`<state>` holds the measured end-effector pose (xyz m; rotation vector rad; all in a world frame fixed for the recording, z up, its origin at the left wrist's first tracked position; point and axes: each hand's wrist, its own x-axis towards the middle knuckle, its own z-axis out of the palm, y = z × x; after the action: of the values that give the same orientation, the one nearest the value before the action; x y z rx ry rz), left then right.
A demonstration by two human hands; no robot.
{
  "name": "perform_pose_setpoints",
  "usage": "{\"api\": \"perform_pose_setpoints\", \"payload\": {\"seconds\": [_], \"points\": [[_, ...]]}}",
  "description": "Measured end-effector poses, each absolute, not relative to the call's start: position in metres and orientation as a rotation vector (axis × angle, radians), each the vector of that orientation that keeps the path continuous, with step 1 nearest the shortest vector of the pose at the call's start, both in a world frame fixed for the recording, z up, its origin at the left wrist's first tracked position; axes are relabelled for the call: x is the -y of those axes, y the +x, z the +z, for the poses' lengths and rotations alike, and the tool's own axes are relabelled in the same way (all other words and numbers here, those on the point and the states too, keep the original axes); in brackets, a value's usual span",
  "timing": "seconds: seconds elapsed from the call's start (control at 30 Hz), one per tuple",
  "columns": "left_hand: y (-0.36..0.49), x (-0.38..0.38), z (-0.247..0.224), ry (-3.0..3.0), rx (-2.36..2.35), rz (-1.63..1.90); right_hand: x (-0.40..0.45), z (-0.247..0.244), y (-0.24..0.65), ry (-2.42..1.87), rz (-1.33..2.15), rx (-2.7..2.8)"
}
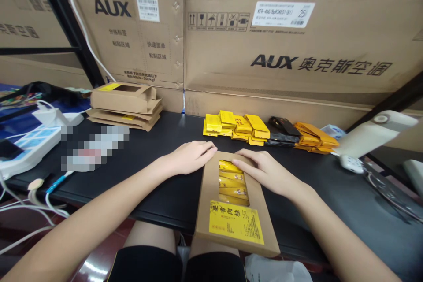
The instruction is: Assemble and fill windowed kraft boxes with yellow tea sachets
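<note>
A flat brown cardboard tea box (pixel 205 198) lies across the table's front edge, its near end sticking out above my lap. Yellow packets (pixel 233 180) show through its cut-out window, and below that is a yellow label (pixel 234 222) with Chinese characters. My left hand (pixel 193 157) holds the far left corner, fingers bent and pressed together. My right hand (pixel 267 169) grips the far right side, thumb on top by the window; its other fingertips are partly hidden. The box's far end looks closed.
Behind the box sit stacks of yellow packets (pixel 236 127), black packets (pixel 282 131) and orange packets (pixel 313 137). Unfilled-looking brown boxes (pixel 124 101) are piled at back left. A white bottle (pixel 373 134) and earbud case (pixel 352 164) stand right; a power strip (pixel 29 150) lies left.
</note>
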<state>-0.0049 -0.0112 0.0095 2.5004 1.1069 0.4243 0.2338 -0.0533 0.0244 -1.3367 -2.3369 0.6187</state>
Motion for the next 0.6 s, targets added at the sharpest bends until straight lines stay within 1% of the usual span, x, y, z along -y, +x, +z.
{"api": "perform_pose_setpoints", "payload": {"seconds": [0.6], "points": [[-0.0050, 0.0107, 0.0088, 2.498, -1.101, 0.431, 0.0509, 0.0231, 0.2343, -1.322, 0.641, 2.325]]}}
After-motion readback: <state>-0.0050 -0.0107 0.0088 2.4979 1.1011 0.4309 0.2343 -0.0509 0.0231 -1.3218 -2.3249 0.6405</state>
